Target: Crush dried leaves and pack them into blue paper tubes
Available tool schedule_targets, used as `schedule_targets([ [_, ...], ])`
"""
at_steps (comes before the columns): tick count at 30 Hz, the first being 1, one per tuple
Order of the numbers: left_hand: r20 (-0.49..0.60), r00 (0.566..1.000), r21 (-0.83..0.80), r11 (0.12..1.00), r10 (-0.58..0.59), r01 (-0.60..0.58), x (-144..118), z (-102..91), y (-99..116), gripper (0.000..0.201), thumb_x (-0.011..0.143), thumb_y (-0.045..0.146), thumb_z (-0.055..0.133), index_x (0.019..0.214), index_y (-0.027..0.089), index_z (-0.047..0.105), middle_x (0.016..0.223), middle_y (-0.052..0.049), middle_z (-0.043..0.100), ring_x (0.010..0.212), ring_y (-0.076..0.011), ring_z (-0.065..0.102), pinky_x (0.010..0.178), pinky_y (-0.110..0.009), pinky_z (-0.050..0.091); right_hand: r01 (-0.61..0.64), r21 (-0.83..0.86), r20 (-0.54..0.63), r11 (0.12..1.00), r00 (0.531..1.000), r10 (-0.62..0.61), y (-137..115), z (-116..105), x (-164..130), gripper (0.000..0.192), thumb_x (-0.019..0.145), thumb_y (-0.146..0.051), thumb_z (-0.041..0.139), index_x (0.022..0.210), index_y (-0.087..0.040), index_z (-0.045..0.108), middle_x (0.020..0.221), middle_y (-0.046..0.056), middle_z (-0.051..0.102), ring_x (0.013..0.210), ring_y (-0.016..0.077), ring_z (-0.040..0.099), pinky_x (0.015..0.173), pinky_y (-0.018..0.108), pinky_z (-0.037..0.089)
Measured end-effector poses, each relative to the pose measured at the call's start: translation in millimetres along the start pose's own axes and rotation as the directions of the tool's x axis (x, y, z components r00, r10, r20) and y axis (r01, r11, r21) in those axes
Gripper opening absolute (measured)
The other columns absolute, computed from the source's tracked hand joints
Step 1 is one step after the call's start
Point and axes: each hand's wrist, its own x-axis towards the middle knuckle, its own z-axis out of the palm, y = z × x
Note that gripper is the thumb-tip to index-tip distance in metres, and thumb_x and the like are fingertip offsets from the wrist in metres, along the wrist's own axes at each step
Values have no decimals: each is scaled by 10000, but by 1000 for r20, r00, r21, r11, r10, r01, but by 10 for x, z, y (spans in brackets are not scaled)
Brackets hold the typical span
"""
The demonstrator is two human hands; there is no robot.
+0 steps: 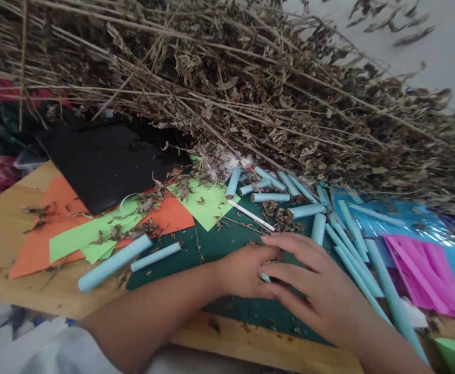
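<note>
My left hand [247, 271] is closed around a light-blue paper roll [265, 277], of which only a small end shows between my hands. From the right, my right hand [313, 280] bends its fingers onto that end, covering most of it. Both hands are just above a dark green cutting mat [219, 244]. Crumbled dry leaves [287, 221] and a thin white stick [251, 215] lie beyond them. Several more light-blue rolls are on the table, among them a thick roll [115, 263] and a thinner roll [156, 256] left of my hands.
A big heap of dried leafy stalks [227, 78] spans the back. At left lie a black sheet [110, 156], orange paper [36, 244] and green paper [79, 236] on the wooden table [4, 218]. Pink paper [426, 275] and a shiny blue packet [441, 228] are at right.
</note>
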Motion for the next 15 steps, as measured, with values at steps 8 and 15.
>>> schedule_targets([
  [8, 9, 1000, -90, 996, 27, -26, -4, -30, 15, 311, 580, 151, 603, 879, 146, 519, 827, -16, 592, 764, -149, 548, 688, -234, 422, -22, 42, 106, 999, 994, 18, 128, -78, 59, 233, 745, -253, 501, 977, -237, 521, 1189, 69, 411, 1078, 229, 377, 852, 426, 368],
  [15, -24, 998, -149, 987, 64, -67, 1, -12, 2, 177, 599, 221, 597, 729, 121, 530, 766, -31, 585, 732, -151, 539, 692, -261, 436, -102, -88, 206, 991, 971, 118, -20, -198, 167, 145, 737, -304, 511, 859, -271, 582, 1215, -4, 434, 1128, 230, 335, 907, 444, 307],
])
